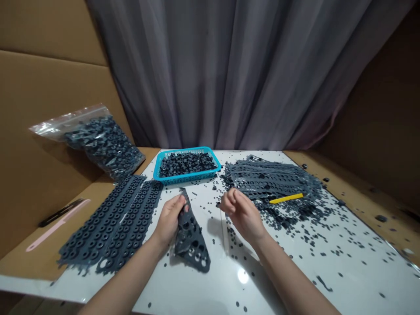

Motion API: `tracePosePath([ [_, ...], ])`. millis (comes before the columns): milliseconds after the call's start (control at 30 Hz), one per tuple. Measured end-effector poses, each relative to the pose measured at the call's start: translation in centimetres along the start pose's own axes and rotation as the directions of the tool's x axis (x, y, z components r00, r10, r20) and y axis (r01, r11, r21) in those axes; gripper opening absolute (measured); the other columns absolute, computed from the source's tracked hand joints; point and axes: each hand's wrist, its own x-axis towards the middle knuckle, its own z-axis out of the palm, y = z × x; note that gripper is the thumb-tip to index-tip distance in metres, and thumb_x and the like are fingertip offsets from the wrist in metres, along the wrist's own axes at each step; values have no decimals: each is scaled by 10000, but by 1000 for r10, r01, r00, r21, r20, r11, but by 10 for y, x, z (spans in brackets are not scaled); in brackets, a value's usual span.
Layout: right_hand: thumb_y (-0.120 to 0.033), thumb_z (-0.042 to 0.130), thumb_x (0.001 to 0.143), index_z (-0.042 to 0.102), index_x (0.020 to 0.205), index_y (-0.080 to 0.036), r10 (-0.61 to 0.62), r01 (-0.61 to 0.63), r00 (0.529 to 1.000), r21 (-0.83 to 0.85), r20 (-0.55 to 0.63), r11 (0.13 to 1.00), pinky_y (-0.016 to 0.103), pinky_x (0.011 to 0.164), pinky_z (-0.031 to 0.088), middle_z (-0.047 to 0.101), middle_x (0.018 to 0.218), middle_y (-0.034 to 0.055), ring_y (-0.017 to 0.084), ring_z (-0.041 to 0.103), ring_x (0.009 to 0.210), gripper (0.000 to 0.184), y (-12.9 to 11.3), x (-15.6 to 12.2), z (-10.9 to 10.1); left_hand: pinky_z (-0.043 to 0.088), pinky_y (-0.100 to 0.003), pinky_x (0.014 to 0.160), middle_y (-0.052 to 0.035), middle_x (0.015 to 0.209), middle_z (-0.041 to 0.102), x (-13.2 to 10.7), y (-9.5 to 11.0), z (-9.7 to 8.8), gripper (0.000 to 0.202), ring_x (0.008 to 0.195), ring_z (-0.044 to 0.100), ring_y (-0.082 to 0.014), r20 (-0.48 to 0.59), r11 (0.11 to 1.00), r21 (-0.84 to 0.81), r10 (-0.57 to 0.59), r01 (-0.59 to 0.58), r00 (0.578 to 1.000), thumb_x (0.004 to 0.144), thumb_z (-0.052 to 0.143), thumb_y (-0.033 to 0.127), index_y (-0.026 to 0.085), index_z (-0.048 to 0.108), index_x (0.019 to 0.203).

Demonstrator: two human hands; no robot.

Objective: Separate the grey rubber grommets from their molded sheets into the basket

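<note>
My left hand point(171, 218) is closed on the upper end of a dark grey perforated rubber strip point(192, 238), which hangs tilted over the white table with several round holes open in it. To its right, my right hand point(241, 212) has its fingers curled in a pinch, and a small dark rubber piece point(218, 204) shows at the fingertips. The two hands are apart. Left of my left hand lie flat rubber sheets point(111, 223) with rows of raised rings. Behind the hands stands a blue basket point(187, 179) filled with small dark rubber pieces.
A clear zip bag point(105, 144) of dark pieces leans against the cardboard wall. Punched-out sheets point(269, 177) are piled at the right, with a yellow stick-like tool point(286, 198) on them. Small dark discs litter the table point(315, 284). A pink tool point(57, 225) lies far left.
</note>
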Motion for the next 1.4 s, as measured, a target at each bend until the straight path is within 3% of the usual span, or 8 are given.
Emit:
tracePosePath([
  [200, -343, 501, 806, 526, 770, -195, -11, 10, 1000, -182, -3, 983, 285, 605, 322, 491, 673, 15, 152, 422, 635, 154, -11, -8, 10, 391, -300, 893, -58, 1037, 659, -4, 12, 4, 333, 969, 560, -214, 276, 996, 70, -68, 51, 959, 710, 670, 225, 190, 656, 1042],
  [367, -134, 459, 596, 434, 732, -199, 175, -182, 978, -58, -114, 982, 245, 532, 249, 401, 637, -25, 111, 325, 549, 153, -18, -5, 2, 402, -349, 885, -98, 948, 693, -5, 10, 11, 319, 947, 585, -238, 350, 972, 140, -229, 191, 909, 728, 684, 262, 144, 670, 1024],
  [467, -159, 431, 648, 399, 712, -207, 131, -159, 985, -292, -115, 943, 248, 528, 243, 337, 625, -33, 121, 304, 553, 86, -18, -8, 2, 396, -367, 882, -99, 925, 689, -5, 3, 13, 341, 925, 587, -239, 370, 962, 159, -266, 221, 890, 722, 689, 269, 125, 669, 1031],
  [667, -338, 580, 781, 472, 795, -206, -50, 227, 973, -906, 224, 357, 299, 680, 305, 525, 763, 19, 172, 437, 706, 171, -11, -16, 15, 400, -316, 741, -64, 779, 641, -9, 1, 15, 164, 785, 538, -215, 419, 885, 450, -92, -118, 903, 770, 615, 292, 156, 704, 786],
  [767, -369, 538, 831, 457, 733, -200, 28, 266, 959, -927, 283, 263, 294, 665, 296, 528, 703, 14, 163, 443, 664, 211, -4, -15, 14, 367, -300, 737, -47, 738, 609, -11, 3, 16, 140, 757, 509, -207, 502, 773, 547, 6, -323, 865, 779, 597, 273, 184, 680, 710],
  [900, -341, 456, 887, 443, 670, -192, 174, 176, 942, -864, 287, 472, 242, 564, 281, 470, 614, -22, 122, 416, 580, 263, 3, -12, 7, 337, -276, 683, -25, 689, 567, -11, 4, 15, 190, 709, 489, -188, 557, 668, 617, 2, -416, 831, 790, 590, 323, 182, 627, 668],
  [1100, -435, 493, 859, 499, 706, -179, 288, -128, 906, -450, 309, 884, 252, 638, 375, 544, 670, -1, 134, 486, 648, 299, 20, -10, 10, 342, -237, 598, 9, 617, 493, -7, -5, 9, 347, 617, 451, -138, 523, 884, 458, -181, -96, 833, 862, 469, 413, 158, 550, 642],
  [1400, -394, 484, 859, 315, 595, -203, 56, -59, 998, 181, 21, 982, 240, 498, 287, 193, 539, -64, 93, 195, 460, 367, 14, 4, -5, 378, -199, 605, 13, 631, 544, -1, -16, 4, 333, 623, 476, -111, 167, 994, -35, -96, 104, 981, 756, 623, 455, 155, 570, 622],
])
